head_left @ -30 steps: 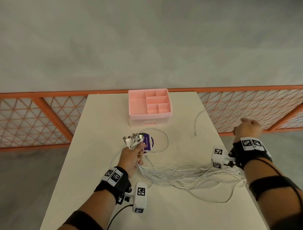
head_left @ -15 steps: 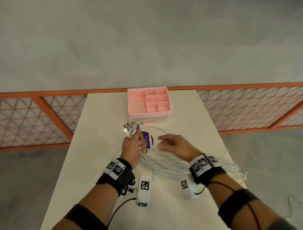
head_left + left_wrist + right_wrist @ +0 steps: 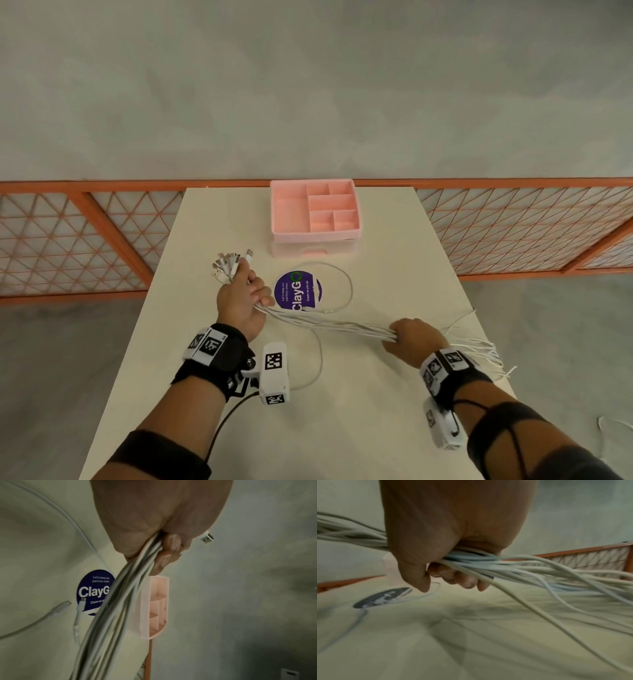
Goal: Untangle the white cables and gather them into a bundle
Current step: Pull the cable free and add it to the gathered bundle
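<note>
White cables (image 3: pixel 329 323) stretched between two grips

Left hand (image 3: pixel 241 301) fists the plug ends; right hand (image 3: pixel 412 339) clamps the strands, loose tails trailing past it over the surface (image 3: pixel 359 411) edge.

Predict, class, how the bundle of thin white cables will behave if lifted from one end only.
The bundle of thin white cables would probably droop: it sags between the left hand and right hand. Its free ends already splay, so they would likely dangle and spread. It seems light, since each hand grips many strands at once.
</note>
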The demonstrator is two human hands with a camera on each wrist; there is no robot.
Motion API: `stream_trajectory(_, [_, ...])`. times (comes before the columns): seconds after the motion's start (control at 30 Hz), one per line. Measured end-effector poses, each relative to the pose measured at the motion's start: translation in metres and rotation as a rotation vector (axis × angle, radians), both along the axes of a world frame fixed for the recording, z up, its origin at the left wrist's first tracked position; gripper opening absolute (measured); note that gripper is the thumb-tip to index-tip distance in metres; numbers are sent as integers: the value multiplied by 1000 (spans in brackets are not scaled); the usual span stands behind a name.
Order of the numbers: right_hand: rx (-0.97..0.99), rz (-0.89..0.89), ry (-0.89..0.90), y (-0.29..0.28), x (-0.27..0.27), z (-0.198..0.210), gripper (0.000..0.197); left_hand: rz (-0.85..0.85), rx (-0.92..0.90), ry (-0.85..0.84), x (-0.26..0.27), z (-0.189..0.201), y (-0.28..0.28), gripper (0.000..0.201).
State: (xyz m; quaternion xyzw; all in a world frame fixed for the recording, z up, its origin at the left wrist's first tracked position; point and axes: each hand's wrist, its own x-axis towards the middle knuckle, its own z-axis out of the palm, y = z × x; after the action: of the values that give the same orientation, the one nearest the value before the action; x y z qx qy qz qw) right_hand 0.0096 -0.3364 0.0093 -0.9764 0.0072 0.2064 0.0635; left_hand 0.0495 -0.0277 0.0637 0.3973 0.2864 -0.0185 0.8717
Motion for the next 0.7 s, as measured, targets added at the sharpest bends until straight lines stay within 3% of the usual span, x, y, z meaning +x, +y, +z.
stream_trajectory(0.2, [-238, -48, 170, -28, -15, -26, 31, -139, 83, 125, -17, -30, 7, 40])
stream_trajectory(0.3, [-160, 1, 383, -23, -3, -23, 65, -185, 186, 166, -28, -44, 8, 39])
stream_trajectory(0.37, [-81, 69, 465, -10, 10, -10, 76, -188, 203, 191, -32, -50, 6, 39])
stream_trajectory(0.47, [75, 72, 404, 21, 29, 8, 66, -201, 242, 218, -34, -55, 1, 38])
stream_trajectory(0.6, [239, 121, 175, 66, 53, 7, 35, -229, 293, 232, -36, -52, -6, 36])
stream_trajectory(0.7, [312, 134, 112, 100, 59, 1, 31, -239, 292, 244, -37, -49, -8, 36])
